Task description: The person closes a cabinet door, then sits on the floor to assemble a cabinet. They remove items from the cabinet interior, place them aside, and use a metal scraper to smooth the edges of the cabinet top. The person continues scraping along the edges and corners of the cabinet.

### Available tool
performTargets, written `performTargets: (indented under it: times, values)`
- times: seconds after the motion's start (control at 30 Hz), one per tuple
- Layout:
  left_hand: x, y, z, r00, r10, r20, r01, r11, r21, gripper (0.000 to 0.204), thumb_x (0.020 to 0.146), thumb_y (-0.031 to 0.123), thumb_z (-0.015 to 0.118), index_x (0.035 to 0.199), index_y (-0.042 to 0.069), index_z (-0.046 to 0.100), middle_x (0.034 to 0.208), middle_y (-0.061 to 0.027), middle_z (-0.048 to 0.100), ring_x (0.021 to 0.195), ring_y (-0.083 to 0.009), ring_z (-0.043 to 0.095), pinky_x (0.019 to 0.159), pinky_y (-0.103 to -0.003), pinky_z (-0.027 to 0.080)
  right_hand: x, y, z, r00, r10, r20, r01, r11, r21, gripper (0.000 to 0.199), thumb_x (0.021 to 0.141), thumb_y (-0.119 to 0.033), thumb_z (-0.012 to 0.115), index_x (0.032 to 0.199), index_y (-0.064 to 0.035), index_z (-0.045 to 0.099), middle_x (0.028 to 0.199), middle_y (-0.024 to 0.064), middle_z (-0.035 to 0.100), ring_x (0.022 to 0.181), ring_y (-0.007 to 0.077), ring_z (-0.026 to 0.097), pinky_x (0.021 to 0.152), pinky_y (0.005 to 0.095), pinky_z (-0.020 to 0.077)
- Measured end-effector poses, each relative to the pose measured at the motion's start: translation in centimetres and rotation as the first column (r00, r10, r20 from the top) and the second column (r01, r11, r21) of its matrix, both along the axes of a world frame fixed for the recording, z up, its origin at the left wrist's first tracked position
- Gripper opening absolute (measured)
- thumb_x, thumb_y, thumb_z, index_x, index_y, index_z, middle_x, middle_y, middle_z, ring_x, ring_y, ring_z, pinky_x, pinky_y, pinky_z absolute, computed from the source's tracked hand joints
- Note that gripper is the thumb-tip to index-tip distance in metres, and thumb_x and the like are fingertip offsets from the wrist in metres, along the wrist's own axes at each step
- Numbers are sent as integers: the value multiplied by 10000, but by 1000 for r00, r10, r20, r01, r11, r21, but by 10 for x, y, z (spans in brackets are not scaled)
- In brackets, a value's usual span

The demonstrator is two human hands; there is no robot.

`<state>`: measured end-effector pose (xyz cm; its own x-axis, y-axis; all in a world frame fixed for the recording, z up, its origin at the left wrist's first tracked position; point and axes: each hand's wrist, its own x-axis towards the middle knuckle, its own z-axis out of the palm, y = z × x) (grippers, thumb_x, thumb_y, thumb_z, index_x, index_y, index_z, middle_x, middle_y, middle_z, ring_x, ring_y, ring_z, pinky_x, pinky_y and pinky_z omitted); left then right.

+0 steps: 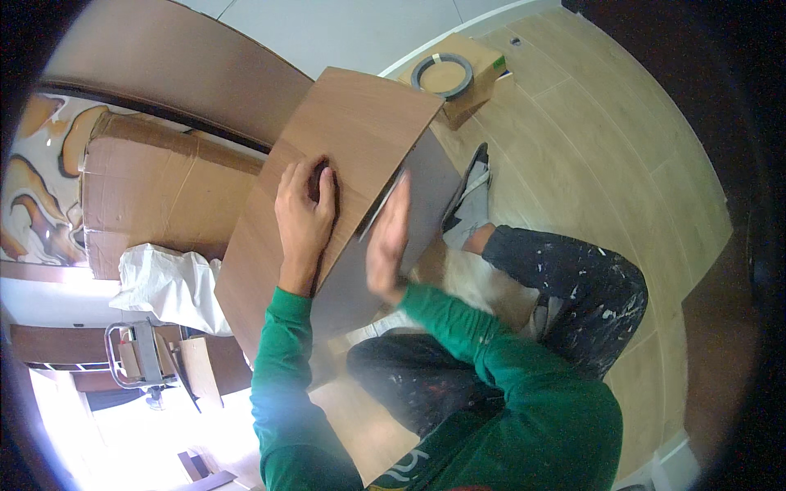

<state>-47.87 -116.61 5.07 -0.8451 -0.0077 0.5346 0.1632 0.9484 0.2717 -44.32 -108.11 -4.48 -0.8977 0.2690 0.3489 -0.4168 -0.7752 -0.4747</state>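
A brown wood-grain panel (360,110) stands tilted in front of me, its long edge facing right. On its top face lies my left hand (303,217), fingers bent a little and thumb apart, holding nothing. My right hand (388,241) is upright by the panel's right edge, fingers stretched out and somewhat blurred. A thin pale sliver (378,208) shows along the edge beside these fingers; I cannot make out what it is. The grey side (430,184) of the piece drops below the edge, partly behind my right hand.
A grey ring-shaped roll (443,76) lies on a cardboard box (479,53) beyond the panel. At left are a large carton (155,184), a crumpled white sack (168,274) and a metal-framed trolley (143,352). My paint-spotted trouser legs (573,286) rest on the wood-look floor (622,172).
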Motion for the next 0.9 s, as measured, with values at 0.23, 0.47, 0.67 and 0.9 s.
performTargets:
  times: [0.23, 0.47, 0.67, 0.9]
  values:
    - [-1, 0, 1, 1000, 6, 6, -6, 1000, -1, 192, 944, 116, 648, 1086, -6, 688, 1018, -173, 674, 950, -349, 660, 850, -396, 527, -77, 31, 3, 991, -128, -28, 127, 991, -34, 1037, 925, -525, 487, 1593, 88, -16, 1697, 220, 31, 1576, 314, 39, 1268, 432, 12]
    - [0, 2, 4, 1000, 0, 12, 1, 1000, -19, 192, 945, 123, 647, 1082, -6, 686, 1003, -179, 669, 939, -349, 661, 833, -402, 529, -48, 29, 6, 999, -29, -29, 27, 997, -70, 943, 965, -437, 488, 1604, 68, 12, 1692, 227, 55, 1575, 308, 56, 1267, 428, 40]
    - [1, -1, 3, 1000, 11, -8, -11, 1000, -1, 201, 950, 144, 647, 1078, -5, 687, 1020, -182, 677, 951, -355, 663, 841, -406, 531, -90, 40, -6, 992, -124, 12, 124, 991, 46, 748, 1048, -247, 456, 1598, 78, 68, 1675, 251, 121, 1559, 313, 135, 1259, 415, 110]
    - [5, -1, 6, 999, -25, -31, 24, 999, -22, 200, 954, 154, 646, 1069, -2, 693, 1028, -180, 690, 958, -362, 667, 839, -416, 535, 42, 25, -28, 988, 105, 114, -138, 929, 343, 604, 999, 28, 468, 1561, 86, 251, 1601, 261, 349, 1488, 295, 362, 1204, 363, 295]
